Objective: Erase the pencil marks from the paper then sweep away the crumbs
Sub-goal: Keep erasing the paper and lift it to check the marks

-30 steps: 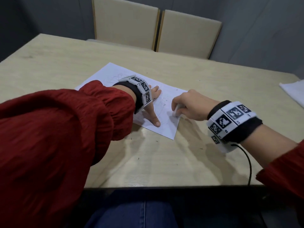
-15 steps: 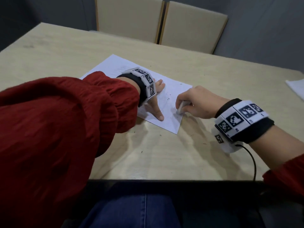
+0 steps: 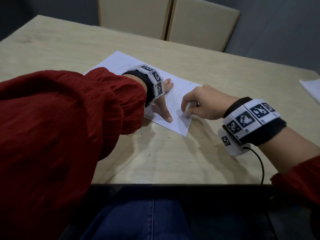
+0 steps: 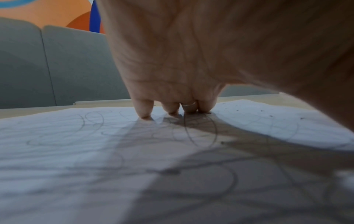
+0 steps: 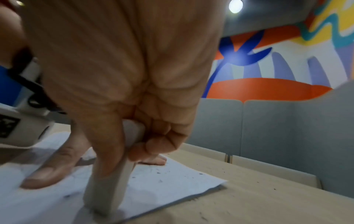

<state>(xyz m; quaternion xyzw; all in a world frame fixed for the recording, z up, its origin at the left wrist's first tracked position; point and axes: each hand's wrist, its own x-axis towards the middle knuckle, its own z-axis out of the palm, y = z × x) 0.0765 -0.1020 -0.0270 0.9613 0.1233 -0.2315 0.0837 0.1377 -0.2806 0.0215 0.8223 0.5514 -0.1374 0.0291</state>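
Note:
A white sheet of paper [image 3: 119, 62] with faint pencil loops [image 4: 199, 130] lies on the wooden table [image 3: 69, 45]. My left hand [image 3: 163, 103] rests flat on the sheet, fingers straight and spread, thumb toward the near edge. My right hand [image 3: 199, 104] pinches a white eraser [image 3: 186, 110] and presses its lower end on the paper near the sheet's near right corner. In the right wrist view the eraser [image 5: 107, 189] stands upright between thumb and fingers. Dark crumbs [image 5: 159, 172] dot the paper and the table [image 3: 168, 136].
Two beige chair backs [image 3: 166, 18] stand behind the far table edge. Something white [image 3: 311, 89] lies at the table's right edge. A black cable [image 3: 259, 163] runs from my right wristband to the near table edge.
My right hand with the eraser has slid toward me along the sheet's right part, to the near right corner. The left hand stays pressed on the paper.

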